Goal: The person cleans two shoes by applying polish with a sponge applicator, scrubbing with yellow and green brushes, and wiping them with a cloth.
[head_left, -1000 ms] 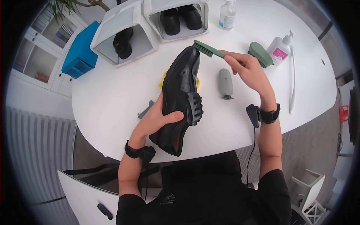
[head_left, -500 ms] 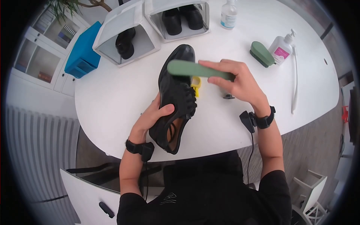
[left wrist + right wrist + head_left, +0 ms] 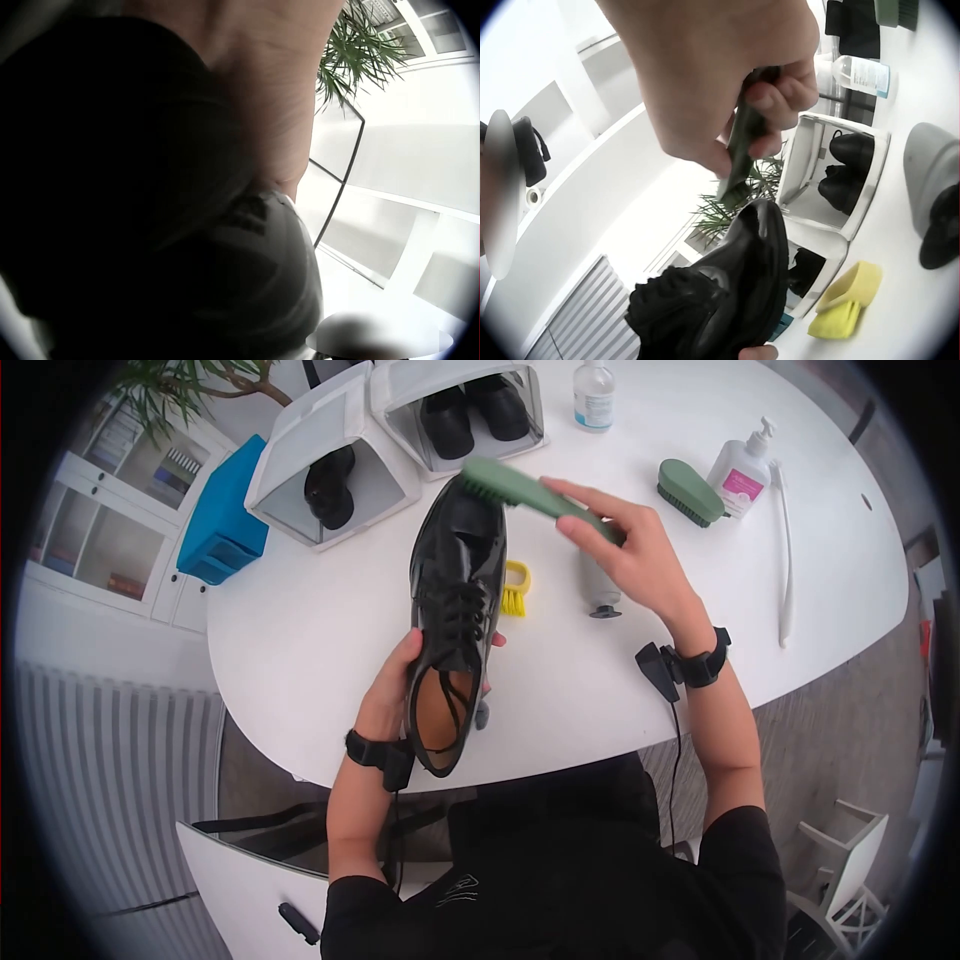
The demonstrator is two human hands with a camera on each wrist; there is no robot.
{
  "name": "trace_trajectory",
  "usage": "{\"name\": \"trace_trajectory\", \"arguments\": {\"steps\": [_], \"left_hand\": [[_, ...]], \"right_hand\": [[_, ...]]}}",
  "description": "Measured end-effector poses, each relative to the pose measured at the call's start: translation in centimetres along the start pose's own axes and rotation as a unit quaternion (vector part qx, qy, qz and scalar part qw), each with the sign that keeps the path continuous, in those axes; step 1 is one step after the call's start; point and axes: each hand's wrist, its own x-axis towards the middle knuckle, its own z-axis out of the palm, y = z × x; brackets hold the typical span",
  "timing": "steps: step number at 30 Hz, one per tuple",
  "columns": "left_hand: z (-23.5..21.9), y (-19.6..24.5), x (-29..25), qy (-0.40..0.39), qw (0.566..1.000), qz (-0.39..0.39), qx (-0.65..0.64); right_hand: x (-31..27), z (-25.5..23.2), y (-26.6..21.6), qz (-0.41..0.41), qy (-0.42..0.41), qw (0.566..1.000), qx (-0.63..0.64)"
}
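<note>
A glossy black lace-up shoe (image 3: 455, 570) is held above the table by my left hand (image 3: 388, 685), which grips it from below around its middle, with fingertips showing on its right side. My right hand (image 3: 630, 550) grips the handle of a long green brush (image 3: 520, 487), whose bristles lie at the shoe's toe. From the right wrist view, the brush (image 3: 742, 150) in my right hand (image 3: 727, 82) is by the toe of the shoe (image 3: 735, 285). A dark, blurred shape fills much of the left wrist view beside my left hand (image 3: 262, 90).
Two white boxes (image 3: 345, 425) with black shoes stand at the back, a blue container (image 3: 225, 510) at left. On the table lie a yellow brush (image 3: 515, 588), a grey bottle (image 3: 600, 588), a second green brush (image 3: 690, 490), a pump bottle (image 3: 742, 472), a clear bottle (image 3: 594, 398) and a white stick (image 3: 785, 560).
The shoe has turned from its side so that its laces and opening face up. The green brush has swung from the toe across the upper and back to the toe.
</note>
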Motion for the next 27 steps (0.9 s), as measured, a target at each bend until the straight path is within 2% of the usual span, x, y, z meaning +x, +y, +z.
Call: {"name": "trace_trajectory", "arguments": {"steps": [2,3,4,6,8,10,11,13,17,19,20,22,23,25,27], "left_hand": [[-0.1,-0.1,0.0,0.005,0.999,0.010,-0.035],[-0.3,-0.1,0.1,-0.007,0.999,0.017,-0.044],[-0.5,-0.1,0.2,-0.019,0.998,0.022,-0.052],[-0.7,-0.1,0.3,-0.025,0.998,0.021,-0.054],[-0.6,-0.2,0.2,-0.033,0.998,0.021,-0.058],[0.3,-0.3,-0.3,-0.003,0.997,0.005,-0.076],[0.0,-0.4,-0.2,-0.004,0.997,0.004,-0.076],[-0.5,-0.5,0.4,-0.057,0.996,-0.007,-0.070],[-0.3,-0.2,0.1,-0.039,0.998,-0.002,-0.044],[-0.4,-0.3,0.2,-0.048,0.997,-0.002,-0.063],[-0.5,-0.4,0.3,-0.049,0.997,-0.001,-0.063],[-0.8,-0.6,0.5,-0.059,0.997,0.013,-0.054],[-1.1,-0.6,0.7,-0.059,0.997,0.013,-0.053],[-1.6,-0.6,1.4,-0.110,0.986,0.026,-0.120],[-2.2,-0.4,1.7,-0.125,0.984,0.027,-0.125]], "right_hand": [[-0.3,1.0,0.3,-0.127,-0.078,0.982,0.115],[-0.1,2.3,0.3,-0.236,-0.045,0.965,0.102],[-0.2,2.6,0.3,-0.236,-0.044,0.965,0.104],[-0.6,2.8,0.2,-0.201,-0.102,0.964,0.140],[-0.4,2.7,0.4,-0.193,-0.100,0.966,0.142],[-0.2,2.2,0.4,-0.151,-0.046,0.986,0.057],[-0.1,2.2,0.6,-0.150,-0.046,0.986,0.057],[0.1,1.9,0.9,-0.159,0.007,0.987,0.009],[0.4,2.6,1.2,-0.134,0.073,0.987,0.047],[0.5,2.1,1.1,-0.033,0.040,0.998,0.047],[0.8,2.0,1.6,-0.034,0.041,0.998,0.046],[1.2,2.0,2.3,0.078,-0.016,0.992,0.093],[1.1,2.1,2.5,0.078,-0.015,0.992,0.094],[0.5,1.7,1.5,0.012,0.033,0.996,0.079],[0.0,1.4,0.4,-0.021,-0.001,0.994,0.103]]}}
